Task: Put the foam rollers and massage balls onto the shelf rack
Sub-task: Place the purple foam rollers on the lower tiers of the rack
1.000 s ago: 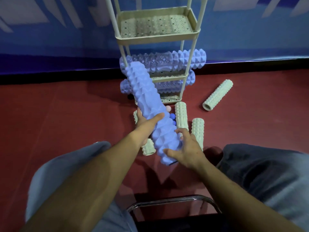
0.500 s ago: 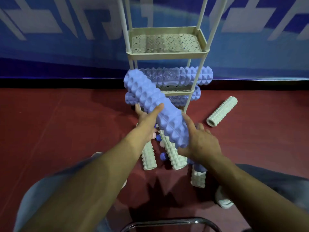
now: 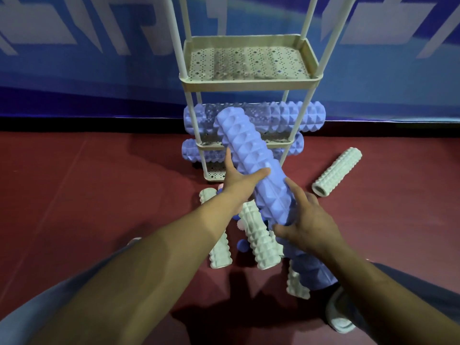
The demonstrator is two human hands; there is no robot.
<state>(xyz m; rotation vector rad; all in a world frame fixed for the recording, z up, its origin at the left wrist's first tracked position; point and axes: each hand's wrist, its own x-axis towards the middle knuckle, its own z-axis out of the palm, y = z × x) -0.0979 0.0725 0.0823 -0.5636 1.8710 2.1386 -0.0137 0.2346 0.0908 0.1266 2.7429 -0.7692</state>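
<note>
A long lavender foam roller point(image 3: 251, 160) is held slanted in the air in front of the cream shelf rack point(image 3: 251, 83). My left hand point(image 3: 239, 183) grips its middle from the left, and my right hand point(image 3: 308, 220) holds its near end. Two more lavender rollers lie across the rack: one on the middle tier point(image 3: 293, 115), one on the tier below point(image 3: 196, 153). The top tray is bare. On the red floor lie several pale green rollers point(image 3: 258, 240), another lavender roller point(image 3: 308, 267), and small blue point(image 3: 242, 245) and pink point(image 3: 241, 224) massage balls, partly hidden.
One pale green roller point(image 3: 336, 171) lies apart at the right of the rack. A blue wall banner point(image 3: 99, 58) stands behind the rack. My knees and a pale slipper point(image 3: 341, 314) are at the bottom of the view.
Both hands have lifted the lavender roller up and forward toward the rack. The head has tilted up, so the rack appears lower and larger in view.
</note>
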